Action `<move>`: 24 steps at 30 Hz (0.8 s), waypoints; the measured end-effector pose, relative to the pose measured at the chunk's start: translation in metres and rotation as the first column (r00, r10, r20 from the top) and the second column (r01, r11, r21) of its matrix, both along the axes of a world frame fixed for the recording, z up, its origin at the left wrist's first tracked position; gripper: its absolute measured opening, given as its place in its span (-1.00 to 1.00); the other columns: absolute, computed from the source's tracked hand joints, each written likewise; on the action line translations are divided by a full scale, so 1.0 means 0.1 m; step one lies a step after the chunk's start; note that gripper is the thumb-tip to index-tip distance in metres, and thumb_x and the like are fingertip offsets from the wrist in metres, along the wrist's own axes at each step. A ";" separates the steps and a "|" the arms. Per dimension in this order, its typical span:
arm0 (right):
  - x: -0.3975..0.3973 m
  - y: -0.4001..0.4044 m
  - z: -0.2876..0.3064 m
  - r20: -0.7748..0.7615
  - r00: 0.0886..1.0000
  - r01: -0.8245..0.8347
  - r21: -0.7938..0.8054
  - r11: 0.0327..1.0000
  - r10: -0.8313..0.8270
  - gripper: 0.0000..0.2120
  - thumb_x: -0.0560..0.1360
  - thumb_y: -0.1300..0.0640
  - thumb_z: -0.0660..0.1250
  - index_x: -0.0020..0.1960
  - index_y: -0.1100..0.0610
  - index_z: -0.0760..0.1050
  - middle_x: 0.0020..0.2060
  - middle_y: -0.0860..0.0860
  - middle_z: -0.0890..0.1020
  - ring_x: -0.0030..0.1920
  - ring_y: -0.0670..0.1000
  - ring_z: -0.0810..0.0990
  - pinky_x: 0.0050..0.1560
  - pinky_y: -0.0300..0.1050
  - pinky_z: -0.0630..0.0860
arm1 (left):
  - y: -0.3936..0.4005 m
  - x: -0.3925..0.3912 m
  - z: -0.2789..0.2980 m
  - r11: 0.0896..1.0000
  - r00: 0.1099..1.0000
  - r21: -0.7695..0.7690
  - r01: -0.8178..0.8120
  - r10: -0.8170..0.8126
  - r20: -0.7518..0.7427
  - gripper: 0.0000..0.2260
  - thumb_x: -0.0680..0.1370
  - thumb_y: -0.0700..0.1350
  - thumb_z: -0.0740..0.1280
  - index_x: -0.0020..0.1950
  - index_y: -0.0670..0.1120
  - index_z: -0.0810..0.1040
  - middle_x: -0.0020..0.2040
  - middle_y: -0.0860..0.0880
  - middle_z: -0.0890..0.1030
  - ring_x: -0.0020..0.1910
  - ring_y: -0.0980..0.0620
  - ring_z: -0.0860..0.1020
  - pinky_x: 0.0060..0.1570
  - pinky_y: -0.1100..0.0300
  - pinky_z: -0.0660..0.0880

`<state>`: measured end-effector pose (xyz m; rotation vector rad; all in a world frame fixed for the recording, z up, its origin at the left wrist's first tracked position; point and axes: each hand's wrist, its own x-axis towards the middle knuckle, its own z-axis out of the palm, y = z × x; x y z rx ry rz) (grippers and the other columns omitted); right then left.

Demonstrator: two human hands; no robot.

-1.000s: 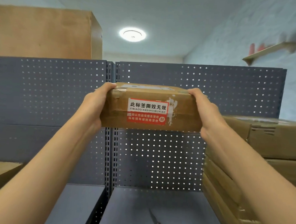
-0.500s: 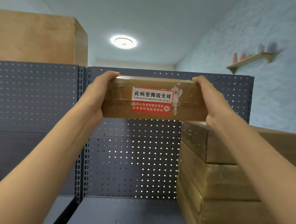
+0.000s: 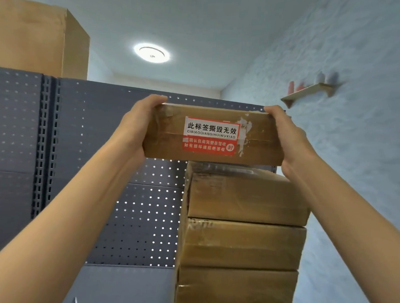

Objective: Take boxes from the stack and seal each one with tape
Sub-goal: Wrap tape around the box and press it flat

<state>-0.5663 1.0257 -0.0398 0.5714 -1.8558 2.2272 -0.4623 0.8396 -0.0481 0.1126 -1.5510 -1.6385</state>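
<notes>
A flat cardboard box (image 3: 213,134) was held at head height between both hands. The left hand (image 3: 135,127) gripped its left end, with the thumb curled over the top edge; the remaining fingers lay behind the box and could not be seen. The right hand (image 3: 287,137) gripped the right end in the same manner, thumb over the top corner. The near face of the box carried a red and white label (image 3: 210,136) with printed characters, and a torn white paper patch sat just to the right of that label. Clear tape showed along the upper left edge of the box.

The held box was positioned just above the stack of boxes (image 3: 240,241), over its left portion; whether the two touched could not be determined. The stack comprised at least four brown cartons, squarely piled, with glossy tape on the top carton.

A dark grey perforated panel (image 3: 126,217) stood behind the box and the stack. A large cardboard carton (image 3: 38,36) rested on top of the panel frame at upper left. A round ceiling light (image 3: 151,53) was lit. A small wall shelf (image 3: 306,92) with blurred items was mounted on the textured wall at right.
</notes>
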 end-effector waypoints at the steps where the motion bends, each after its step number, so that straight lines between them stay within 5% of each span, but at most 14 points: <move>1: -0.04 0.07 -0.01 -0.008 1.000 0.017 0.001 1.000 -0.017 -0.64 0.50 -0.19 0.26 0.15 0.04 0.51 -0.03 0.01 0.63 -0.08 -0.04 0.57 -0.25 -0.15 0.43 | 0.08 -0.05 0.00 1.000 1.000 0.009 0.004 -0.004 -0.001 -0.80 0.54 0.14 0.25 -0.13 0.04 0.52 -0.31 0.04 0.63 -0.35 0.07 0.61 -0.32 0.20 0.53; 4: -0.14 0.26 -0.04 -0.009 0.999 0.051 0.001 0.999 -0.051 -0.63 0.51 -0.18 0.25 0.18 0.04 0.48 -0.04 0.00 0.61 -0.10 -0.06 0.55 -0.28 -0.16 0.40 | 0.27 -0.17 0.00 0.999 1.000 0.033 0.028 -0.028 0.013 -0.77 0.55 0.14 0.23 -0.05 0.02 0.53 -0.29 0.03 0.64 -0.28 0.02 0.62 -0.25 0.15 0.54; 13: -0.40 0.61 -0.09 0.035 0.996 0.080 0.019 0.997 -0.080 -0.63 0.50 -0.18 0.28 0.15 0.05 0.48 -0.08 0.00 0.60 -0.12 -0.05 0.55 -0.29 -0.17 0.39 | 0.61 -0.41 -0.04 0.996 0.998 0.085 0.028 -0.032 0.047 -0.80 0.53 0.14 0.28 -0.20 0.05 0.52 -0.36 0.07 0.59 -0.46 0.12 0.57 -0.44 0.27 0.48; 18: -0.51 0.66 -0.16 0.065 0.996 0.063 0.026 0.998 -0.064 -0.61 0.49 -0.17 0.28 0.15 0.08 0.50 -0.11 0.00 0.61 -0.16 -0.07 0.55 -0.30 -0.18 0.39 | 0.67 -0.51 -0.09 0.997 0.997 0.075 0.004 -0.010 0.079 -0.79 0.54 0.14 0.27 -0.17 0.04 0.50 -0.29 0.06 0.57 -0.34 0.12 0.54 -0.38 0.22 0.44; 24: -0.66 0.64 -0.26 0.091 0.994 0.058 0.047 0.997 -0.062 -0.55 0.48 -0.21 0.28 0.21 0.08 0.49 0.03 0.03 0.62 0.02 0.00 0.57 -0.07 -0.10 0.44 | 0.67 -0.61 -0.16 0.998 0.992 0.067 0.005 -0.013 0.128 -0.79 0.54 0.15 0.26 -0.16 0.04 0.51 -0.29 0.06 0.58 -0.35 0.12 0.53 -0.37 0.23 0.42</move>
